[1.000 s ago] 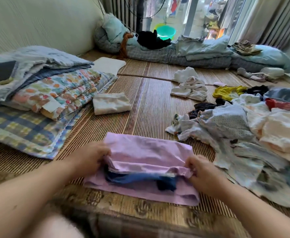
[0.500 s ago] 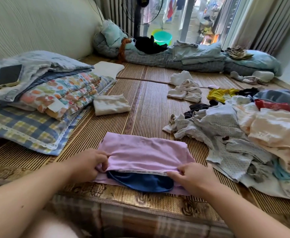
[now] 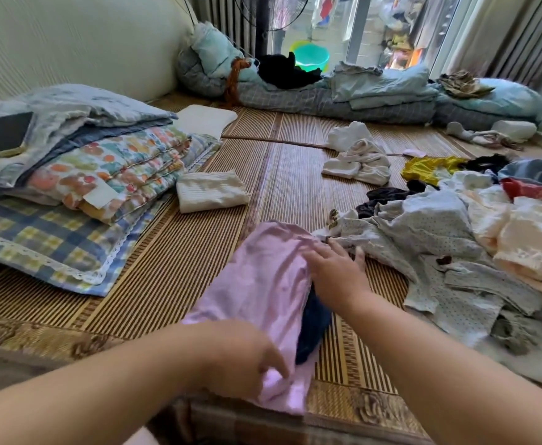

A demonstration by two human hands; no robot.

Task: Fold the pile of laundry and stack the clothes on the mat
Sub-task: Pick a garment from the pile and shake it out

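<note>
The pink garment (image 3: 263,284) lies on the woven mat (image 3: 173,268) right in front of the person, folded into a long strip with something dark blue (image 3: 313,319) tucked inside and showing along its right edge. Its long axis runs from the near edge of the mat, by the left hand (image 3: 247,364), up and away towards the heap of unfolded laundry (image 3: 455,252), which sits just to the garment's right.

The left hand grips the garment's near end, fingers curled into the cloth. The right hand (image 3: 333,271) rests on the far half of the garment, fingers fairly straight and slightly spread, pressing flat where pink meets dark blue. So each hand has one end of the strip, the left at the nearer one.

From here I'd guess the coming move is a fold across that long axis, near end carried up to meet the far end under the right hand, or the reverse. Beyond the garment's far left corner, well apart, a folded cream piece (image 3: 211,191) already lies on the mat beside the stacked bedding (image 3: 102,168); that looks the likely spot for stacking.
</note>
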